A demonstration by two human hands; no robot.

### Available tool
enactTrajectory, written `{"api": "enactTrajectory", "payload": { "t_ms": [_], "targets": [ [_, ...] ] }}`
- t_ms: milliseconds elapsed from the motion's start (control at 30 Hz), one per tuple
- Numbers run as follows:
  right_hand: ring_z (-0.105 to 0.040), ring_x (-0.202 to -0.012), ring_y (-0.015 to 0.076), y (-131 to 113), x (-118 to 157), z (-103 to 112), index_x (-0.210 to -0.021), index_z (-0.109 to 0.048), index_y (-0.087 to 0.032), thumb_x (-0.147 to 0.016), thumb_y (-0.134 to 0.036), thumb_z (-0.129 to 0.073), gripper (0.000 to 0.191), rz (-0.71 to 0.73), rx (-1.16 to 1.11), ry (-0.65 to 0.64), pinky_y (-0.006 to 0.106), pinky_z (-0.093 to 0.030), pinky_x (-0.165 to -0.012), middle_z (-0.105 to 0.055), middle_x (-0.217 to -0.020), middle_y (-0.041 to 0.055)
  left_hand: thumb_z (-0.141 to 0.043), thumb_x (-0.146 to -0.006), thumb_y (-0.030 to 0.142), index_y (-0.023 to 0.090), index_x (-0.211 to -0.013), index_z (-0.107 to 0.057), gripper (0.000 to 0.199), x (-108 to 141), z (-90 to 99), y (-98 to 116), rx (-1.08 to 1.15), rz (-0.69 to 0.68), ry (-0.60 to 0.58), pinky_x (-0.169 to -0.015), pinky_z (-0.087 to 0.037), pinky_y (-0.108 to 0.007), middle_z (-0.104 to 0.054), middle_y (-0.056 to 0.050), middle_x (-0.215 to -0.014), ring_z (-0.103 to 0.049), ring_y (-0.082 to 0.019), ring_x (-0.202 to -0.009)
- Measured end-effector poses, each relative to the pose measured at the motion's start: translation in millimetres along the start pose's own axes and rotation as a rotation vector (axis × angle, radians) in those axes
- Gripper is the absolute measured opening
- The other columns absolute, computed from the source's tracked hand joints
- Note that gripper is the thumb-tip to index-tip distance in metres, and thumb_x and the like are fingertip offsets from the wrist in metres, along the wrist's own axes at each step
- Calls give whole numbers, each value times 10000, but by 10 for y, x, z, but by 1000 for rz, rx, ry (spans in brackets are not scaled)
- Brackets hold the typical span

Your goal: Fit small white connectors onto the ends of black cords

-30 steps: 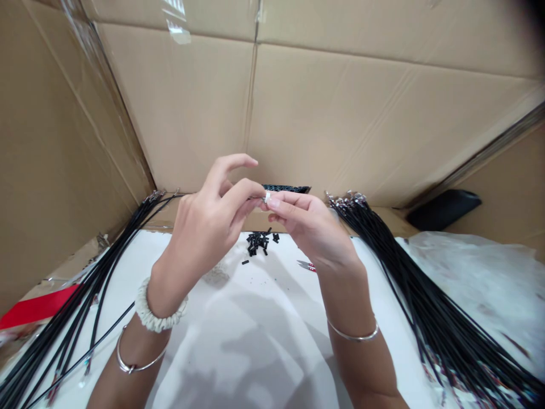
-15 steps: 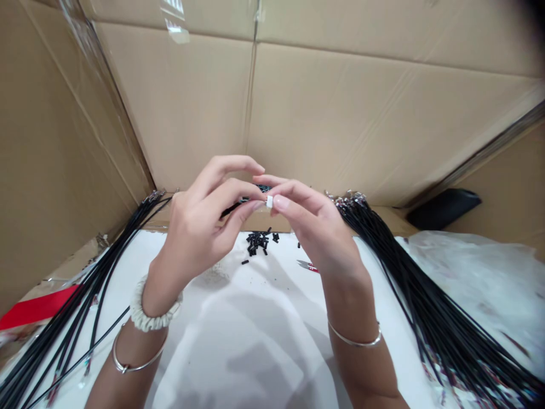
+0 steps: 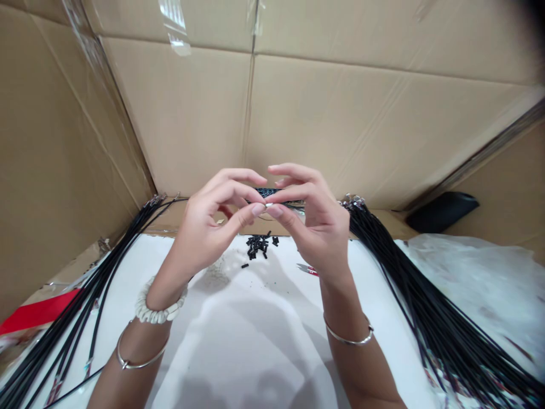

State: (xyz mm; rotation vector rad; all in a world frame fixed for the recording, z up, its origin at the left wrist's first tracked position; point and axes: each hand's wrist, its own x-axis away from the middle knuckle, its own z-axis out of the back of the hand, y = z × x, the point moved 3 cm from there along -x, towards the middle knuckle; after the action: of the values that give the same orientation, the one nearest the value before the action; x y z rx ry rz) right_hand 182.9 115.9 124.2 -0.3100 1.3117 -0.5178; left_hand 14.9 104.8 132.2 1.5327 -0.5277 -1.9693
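Observation:
Between the fingertips of both hands is a small white plastic connector (image 3: 268, 205), mostly covered by the fingers. My left hand (image 3: 217, 218) is closed in a pinch at its left side, thumb against index finger; any thin wire there is hidden. Pinching the connector from the right, my right hand (image 3: 317, 221) has its other fingers curled loosely above. Both hands are raised over the far part of the white table (image 3: 255, 329). A black cable (image 3: 74, 387) runs under my left forearm.
Short black tube pieces (image 3: 258, 246) lie in a pile beyond the hands, near red-handled snips (image 3: 307, 269). Black cable bundles lie at left (image 3: 108, 250) and right (image 3: 400, 289). Clear plastic bag (image 3: 481, 278), black case (image 3: 443, 211) and cardboard walls (image 3: 340, 125) surround the table.
My right hand has turned and its fingers have lifted and drawn back from the left fingers. The connector has turned and shows less between the fingertips.

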Motion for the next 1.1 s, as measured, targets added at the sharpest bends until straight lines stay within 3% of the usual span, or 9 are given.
{"api": "enactTrajectory", "payload": {
  "t_ms": [167,367,533,733,1100],
  "targets": [
    [-629,-953,200,49,-24,14,-924,-696,-276,-945,-228,-693,53,10,-51,-76,383,-521,-885,-644,-970,35,-705,-934,259,205,-868,-722,88,23,-1,3,-66,-48,14,-630,-565,-229,-725,-67,-1133,-694,-145,-897],
    [-564,-810,147,51,-42,6,-899,-660,-233,-1006,-219,-594,127,126,49,-178,299,-478,-710,-566,-890,23,-718,-922,243,206,-874,-714,61,47,-53,10,-38,-41,56,-640,-539,-232,-716,-64,-1121,-684,-144,-913],
    [-541,-789,148,41,-28,51,-861,-670,-237,-1012,-236,-592,170,93,-34,-197,299,-470,-690,-540,-873,19,-709,-926,251,186,-852,-711,99,69,-138,4,211,117,32,-664,-566,-247,-697,-64,-1140,-668,-119,-807],
    [-545,-793,160,28,-12,95,-848,-705,-248,-1012,-244,-588,201,66,-91,-240,307,-481,-679,-531,-860,24,-749,-876,238,171,-779,-697,129,62,-184,27,361,261,8,-581,-548,-204,-717,-59,-1099,-608,-62,-620],
    [-503,-690,150,32,-4,89,-835,-714,-253,-1004,-255,-598,205,52,-212,-304,303,-441,-612,-522,-741,-1,-766,-850,236,183,-733,-697,145,54,-109,32,461,323,-116,-653,-628,-270,-738,-78,-1044,-690,-140,-724]
  ]
}}
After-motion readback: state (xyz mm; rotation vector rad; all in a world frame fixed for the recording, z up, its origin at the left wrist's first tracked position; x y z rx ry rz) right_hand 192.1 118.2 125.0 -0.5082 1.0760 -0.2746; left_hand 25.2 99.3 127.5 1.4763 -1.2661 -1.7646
